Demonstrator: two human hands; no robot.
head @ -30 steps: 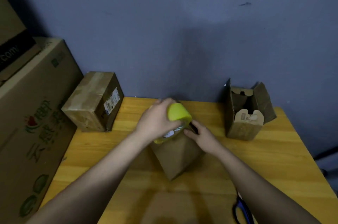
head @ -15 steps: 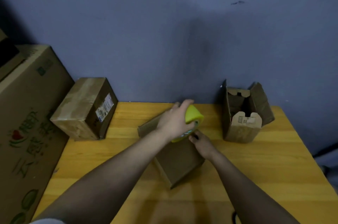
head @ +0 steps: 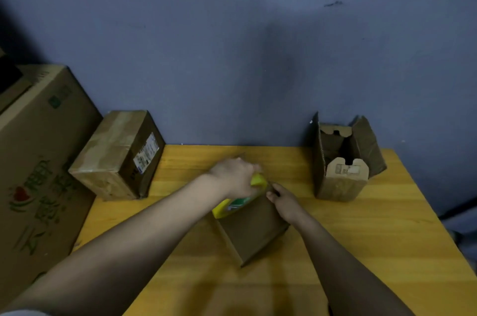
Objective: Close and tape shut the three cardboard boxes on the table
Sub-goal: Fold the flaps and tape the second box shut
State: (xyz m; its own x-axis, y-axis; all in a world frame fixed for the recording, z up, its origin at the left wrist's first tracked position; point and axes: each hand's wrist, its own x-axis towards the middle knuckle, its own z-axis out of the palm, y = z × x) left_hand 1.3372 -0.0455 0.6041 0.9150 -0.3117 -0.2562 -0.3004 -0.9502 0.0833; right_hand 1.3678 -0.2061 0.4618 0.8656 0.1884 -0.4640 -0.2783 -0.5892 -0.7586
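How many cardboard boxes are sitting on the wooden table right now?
3: a taped box at the left edge, a middle box under the hands, an open box back right.

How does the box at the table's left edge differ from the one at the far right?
The left box is closed, with pale tape along its top; the right box stands open, flaps up. The left box lies low and long, while the right box stands tall and narrow. The left box carries a white label on its side; the right box's label sits on its front tab. Both are brown cardboard, and neither hand touches them.
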